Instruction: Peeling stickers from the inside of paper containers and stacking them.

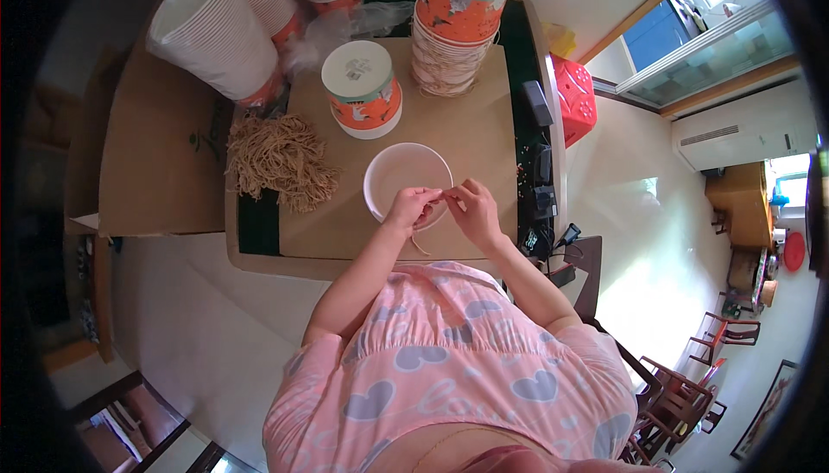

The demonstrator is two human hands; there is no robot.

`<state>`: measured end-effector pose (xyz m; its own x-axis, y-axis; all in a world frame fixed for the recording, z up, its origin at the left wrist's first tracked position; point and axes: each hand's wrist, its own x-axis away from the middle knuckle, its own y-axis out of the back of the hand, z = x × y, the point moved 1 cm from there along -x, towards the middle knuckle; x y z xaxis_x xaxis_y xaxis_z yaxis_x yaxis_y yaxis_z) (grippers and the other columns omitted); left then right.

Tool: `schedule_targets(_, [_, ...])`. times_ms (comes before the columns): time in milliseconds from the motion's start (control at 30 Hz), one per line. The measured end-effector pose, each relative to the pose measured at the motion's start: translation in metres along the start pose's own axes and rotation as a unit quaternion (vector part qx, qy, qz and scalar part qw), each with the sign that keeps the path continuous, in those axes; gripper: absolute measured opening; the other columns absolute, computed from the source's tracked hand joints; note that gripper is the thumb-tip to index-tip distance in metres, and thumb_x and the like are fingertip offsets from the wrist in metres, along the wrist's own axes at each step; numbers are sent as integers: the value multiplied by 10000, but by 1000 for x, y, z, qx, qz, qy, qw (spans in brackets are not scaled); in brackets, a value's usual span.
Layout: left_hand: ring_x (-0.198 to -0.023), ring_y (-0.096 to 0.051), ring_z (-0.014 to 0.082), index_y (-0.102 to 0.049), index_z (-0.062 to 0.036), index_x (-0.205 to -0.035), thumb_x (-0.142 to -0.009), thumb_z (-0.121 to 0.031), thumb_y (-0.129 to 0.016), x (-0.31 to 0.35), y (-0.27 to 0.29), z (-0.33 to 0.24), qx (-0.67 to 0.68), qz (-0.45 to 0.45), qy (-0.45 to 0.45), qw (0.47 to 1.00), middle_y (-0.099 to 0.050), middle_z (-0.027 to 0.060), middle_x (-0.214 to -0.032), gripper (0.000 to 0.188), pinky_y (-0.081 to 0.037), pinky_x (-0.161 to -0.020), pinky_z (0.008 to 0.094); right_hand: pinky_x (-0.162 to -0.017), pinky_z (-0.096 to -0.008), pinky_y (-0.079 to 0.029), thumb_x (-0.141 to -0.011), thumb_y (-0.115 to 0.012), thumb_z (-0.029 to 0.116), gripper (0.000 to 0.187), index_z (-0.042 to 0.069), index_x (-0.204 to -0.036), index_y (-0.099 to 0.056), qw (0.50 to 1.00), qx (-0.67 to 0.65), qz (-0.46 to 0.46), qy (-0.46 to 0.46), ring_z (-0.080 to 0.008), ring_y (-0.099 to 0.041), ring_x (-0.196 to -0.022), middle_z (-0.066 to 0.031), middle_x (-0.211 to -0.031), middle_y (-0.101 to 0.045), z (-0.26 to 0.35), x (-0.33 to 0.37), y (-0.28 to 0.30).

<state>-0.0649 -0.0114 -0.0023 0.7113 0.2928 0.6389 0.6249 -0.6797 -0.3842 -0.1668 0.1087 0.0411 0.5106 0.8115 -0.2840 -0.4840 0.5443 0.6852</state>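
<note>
A white paper bucket stands mouth up on the cardboard near the table's front edge. Over the right part of its rim, my left hand and my right hand meet with fingertips pinched together. A thin tan cord hangs below my left hand; the part between my fingers is too small to make out clearly. Left of the bucket lies a tangled pile of tan cords. Just behind it, a few orange-and-green printed buckets sit upside down in a short stack.
A taller stack of printed buckets, with cords hanging around it, rises at the back. Tall nested white buckets in plastic stand back left, beside a large cardboard box. Adapters and cables line the right edge, near a red stool.
</note>
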Motion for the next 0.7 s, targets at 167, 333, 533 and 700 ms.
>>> schedule_targets(167, [-473,-411,27,-666,-47,-853,-851,-133,-618,0,4,1,47,11,12,999,-529,-44,-630,98,-247,-380,181,-599,-339,-459,-781,-629,57,134,78,-902,-684,1000,-7,-4,-25,-249,-551,-658,-95,-741,-558,1,11,-5])
schedule_targets(333, [-492,-424,27,-673,-55,-880,-838,-106,-630,2,4,0,7,-5,2,1000,-547,-45,-640,79,-264,-400,181,-587,-287,-448,-816,-608,44,182,73,-980,-683,990,-97,36,-94,-186,-537,-637,-79,-752,-552,0,14,-3])
schedule_targets(533, [-512,-442,20,-678,-70,-885,-835,-106,-634,2,3,2,-95,-25,-66,993,-562,-48,-651,76,-299,-425,178,-582,-252,-429,-816,-632,42,152,48,-961,-677,981,-132,70,-123,-141,-512,-630,-60,-748,-538,-13,6,-2])
schedule_targets(700, [-527,-449,24,-682,-63,-899,-847,-108,-614,7,0,-2,-171,-40,-138,975,-606,-31,-691,97,-333,-461,175,-573,-246,-424,-787,-672,54,81,30,-864,-660,978,-148,65,-131,-127,-506,-624,-54,-742,-537,-14,3,-7])
